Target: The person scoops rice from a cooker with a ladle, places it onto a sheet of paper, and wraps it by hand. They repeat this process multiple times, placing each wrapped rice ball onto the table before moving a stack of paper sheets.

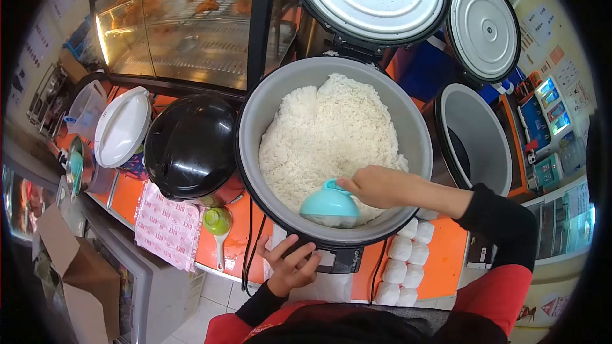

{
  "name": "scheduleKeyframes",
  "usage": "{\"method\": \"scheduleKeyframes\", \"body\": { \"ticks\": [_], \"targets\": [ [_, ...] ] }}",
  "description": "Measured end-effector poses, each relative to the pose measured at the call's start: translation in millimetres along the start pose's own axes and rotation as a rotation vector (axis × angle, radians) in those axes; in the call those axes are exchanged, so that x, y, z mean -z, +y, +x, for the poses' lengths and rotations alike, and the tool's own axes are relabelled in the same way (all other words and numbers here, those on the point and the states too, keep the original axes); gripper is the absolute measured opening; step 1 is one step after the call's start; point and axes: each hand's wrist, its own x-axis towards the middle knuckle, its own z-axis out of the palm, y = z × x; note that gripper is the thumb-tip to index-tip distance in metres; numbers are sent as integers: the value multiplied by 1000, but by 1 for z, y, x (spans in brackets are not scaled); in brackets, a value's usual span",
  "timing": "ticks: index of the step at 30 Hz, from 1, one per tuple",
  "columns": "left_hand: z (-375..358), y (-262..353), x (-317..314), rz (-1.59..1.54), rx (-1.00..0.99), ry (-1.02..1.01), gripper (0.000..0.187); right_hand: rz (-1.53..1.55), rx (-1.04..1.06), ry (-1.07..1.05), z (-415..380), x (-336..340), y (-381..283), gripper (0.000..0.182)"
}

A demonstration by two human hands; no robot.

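A large grey-lined rice cooker (252, 172) stands in front of me, holding a big heap of white cooked rice (338, 134). Inside it, near the front wall, my right hand (377, 186) grips the handle of a turquoise cup (328, 207). The cup is tipped with its mouth down against the rice. Outside the cooker's front rim is my left hand (290, 264), palm up with its fingers apart and nothing in it. Beside that hand is the cooker's front panel (338, 260). The cooker's lid (373, 0) is raised at the back.
Right of the cooker stands a second open cooker (478, 140). White wrapped packs (400, 248) sit in rows at the front right. A black-lidded pot (190, 146), pink printed paper (169, 226) and a green-topped bottle (218, 222) are on the left. Behind is a glass food warmer (185, 25).
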Motion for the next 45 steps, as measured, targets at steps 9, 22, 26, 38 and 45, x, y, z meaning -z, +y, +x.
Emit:
{"method": "scheduleKeyframes", "body": {
  "ticks": [9, 22, 26, 38, 45],
  "targets": [
    [-5, 2, -2, -54, 8, -13, 14, 176, -132, -170, 6, -16, 9, 68],
    [-4, -5, -3, -8, -68, 13, 18, -222, 136, 486, 74, 22, 33, 59],
    [-4, -4, -2, -2, -57, 6, 16, -207, -44, 268, 92, 17, 35, 61],
    [-3, -2, 0, -4, -22, -19, 18, 29, -49, -83, 3, 7, -1, 68],
    [-6, -1, 2, 11, -23, -49, 17, 101, -82, -75, 5, -18, 10, 69]
  ]
}}
